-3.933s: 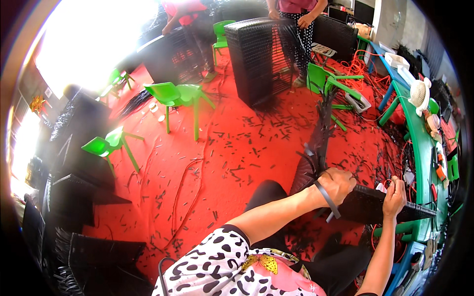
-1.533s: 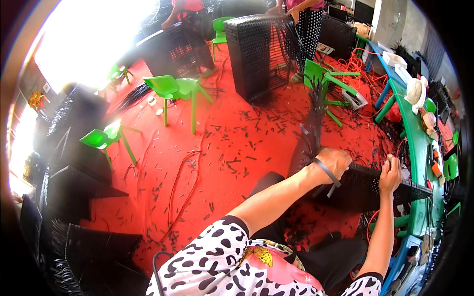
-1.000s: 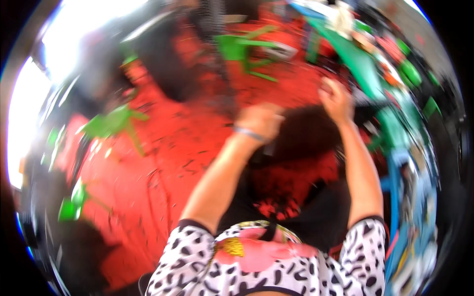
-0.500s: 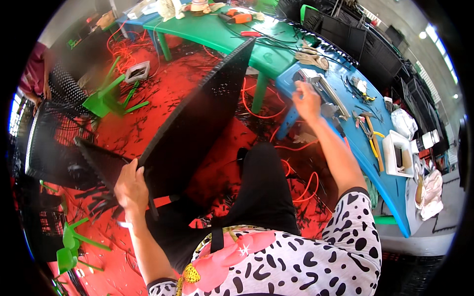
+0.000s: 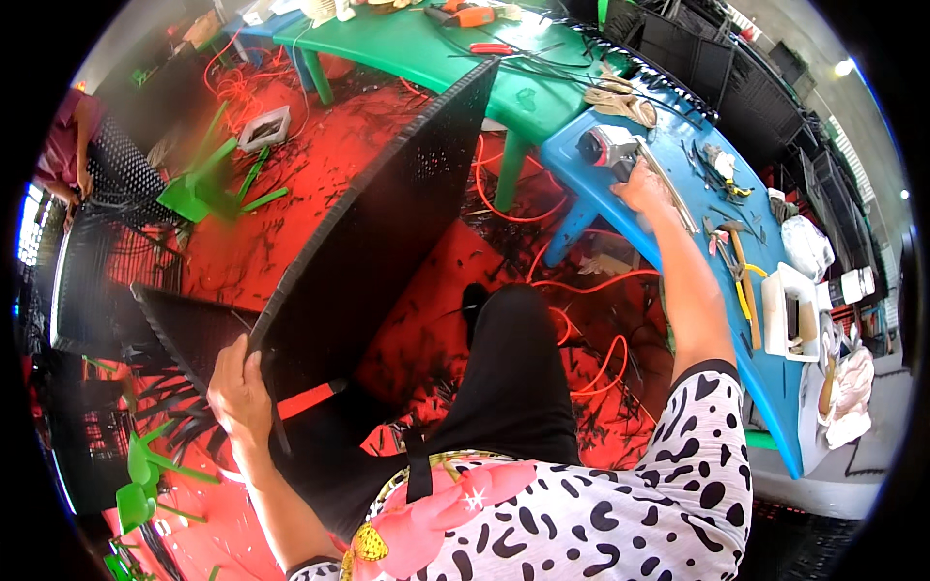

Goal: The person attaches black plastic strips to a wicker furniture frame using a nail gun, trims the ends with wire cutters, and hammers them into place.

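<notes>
My left hand (image 5: 240, 392) is closed on the lower edge of a black woven panel (image 5: 378, 223), which stands tilted across my lap and rises toward the green table. A second black panel (image 5: 189, 324) joins it at an angle beyond the hand, with loose dark strips hanging beside it. On the blue table (image 5: 712, 261), my right hand (image 5: 641, 191) has its fingers round the handle of a grey and silver air staple gun (image 5: 605, 145). The tool lies on its side, and my fingers partly cover it.
Pliers (image 5: 741, 281), a hammer (image 5: 738, 232) and a white plastic container (image 5: 785, 310) lie along the blue table. Gloves (image 5: 620, 102) rest near the green table (image 5: 387, 53). An orange-red hose (image 5: 601, 289) loops over the strip-littered floor. Another person (image 5: 73, 145) works at far left.
My right hand has come down onto the staple gun and closed round its handle. The left hand and the panel have shifted slightly to the left.
</notes>
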### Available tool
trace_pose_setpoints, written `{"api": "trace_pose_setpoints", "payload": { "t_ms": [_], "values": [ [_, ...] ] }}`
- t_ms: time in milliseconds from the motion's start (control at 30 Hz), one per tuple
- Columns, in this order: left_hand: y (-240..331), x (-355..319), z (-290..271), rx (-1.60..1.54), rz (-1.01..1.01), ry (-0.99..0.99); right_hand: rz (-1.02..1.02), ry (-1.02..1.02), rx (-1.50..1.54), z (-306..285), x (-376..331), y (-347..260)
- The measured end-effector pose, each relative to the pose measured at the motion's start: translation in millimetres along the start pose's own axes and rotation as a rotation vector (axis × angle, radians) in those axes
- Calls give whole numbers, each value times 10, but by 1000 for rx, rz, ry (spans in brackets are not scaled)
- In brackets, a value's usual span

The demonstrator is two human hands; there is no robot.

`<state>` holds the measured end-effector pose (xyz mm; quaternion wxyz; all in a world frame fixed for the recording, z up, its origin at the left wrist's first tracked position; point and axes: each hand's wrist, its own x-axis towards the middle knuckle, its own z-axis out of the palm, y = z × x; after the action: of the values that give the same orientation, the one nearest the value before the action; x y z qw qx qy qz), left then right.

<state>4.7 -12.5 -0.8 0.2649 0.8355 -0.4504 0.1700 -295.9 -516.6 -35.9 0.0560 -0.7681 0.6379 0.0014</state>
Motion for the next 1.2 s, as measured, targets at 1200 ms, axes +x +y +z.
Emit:
{"api": "trace_pose_setpoints", "payload": {
  "t_ms": [1200],
  "values": [
    [94,-58,18,-90,-57,28,-26,66,-84,24,-96,-83]
  ]
}}
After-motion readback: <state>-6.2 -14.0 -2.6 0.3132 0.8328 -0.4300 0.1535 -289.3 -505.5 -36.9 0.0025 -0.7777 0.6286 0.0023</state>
